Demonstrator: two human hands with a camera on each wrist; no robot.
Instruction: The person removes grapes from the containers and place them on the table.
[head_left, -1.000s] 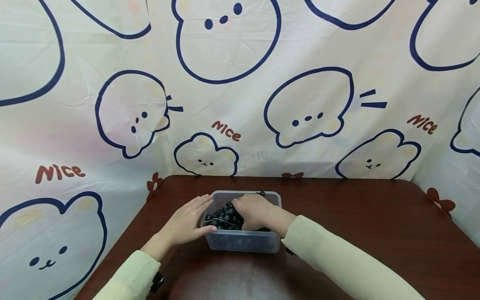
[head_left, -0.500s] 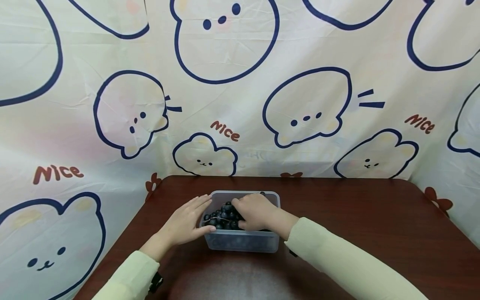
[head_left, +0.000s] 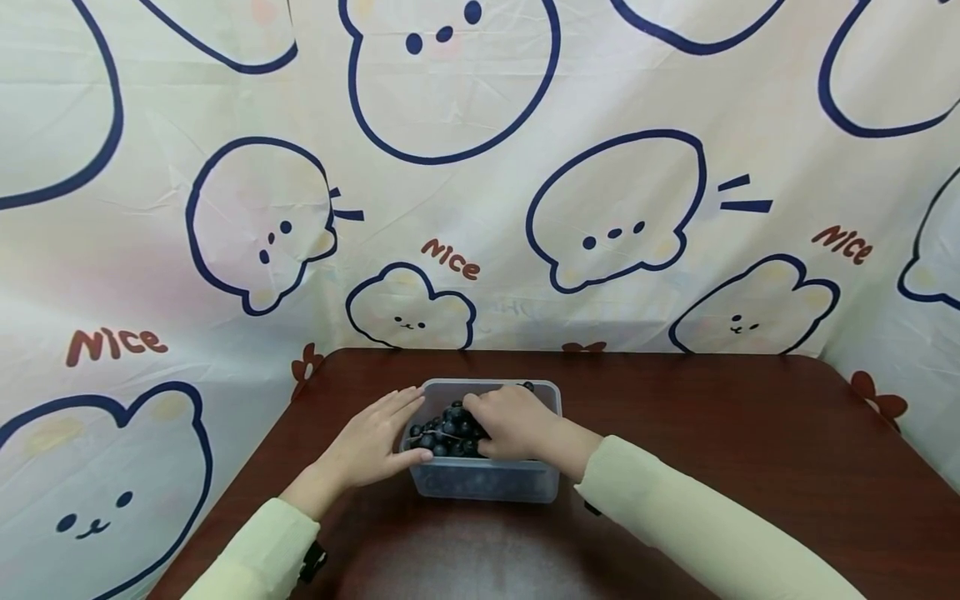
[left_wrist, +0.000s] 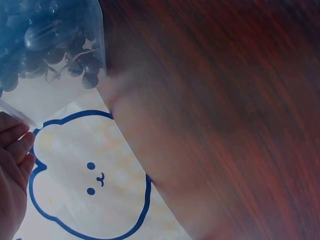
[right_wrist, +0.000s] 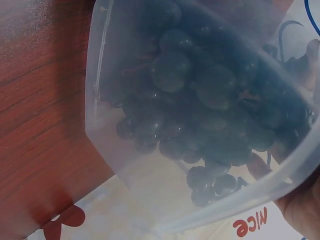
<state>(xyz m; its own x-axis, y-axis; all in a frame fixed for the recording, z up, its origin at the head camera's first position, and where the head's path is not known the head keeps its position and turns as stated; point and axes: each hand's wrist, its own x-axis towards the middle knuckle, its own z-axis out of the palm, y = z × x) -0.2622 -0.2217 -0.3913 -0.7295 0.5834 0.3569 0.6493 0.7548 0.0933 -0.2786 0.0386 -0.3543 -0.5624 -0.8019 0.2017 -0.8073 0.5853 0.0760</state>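
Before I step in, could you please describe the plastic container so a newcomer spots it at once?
On the brown table, find the right hand inside the plastic container, the left hand at its left rim. Its translucent rectangular walls set it apart from the dark grapes within.

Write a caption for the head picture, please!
Left hand at a clear box, right hand among dark grapes inside.

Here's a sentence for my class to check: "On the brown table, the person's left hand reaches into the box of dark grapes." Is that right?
Not quite: the head view shows the right hand, not the left hand, reaching into the box of dark grapes on the brown table.
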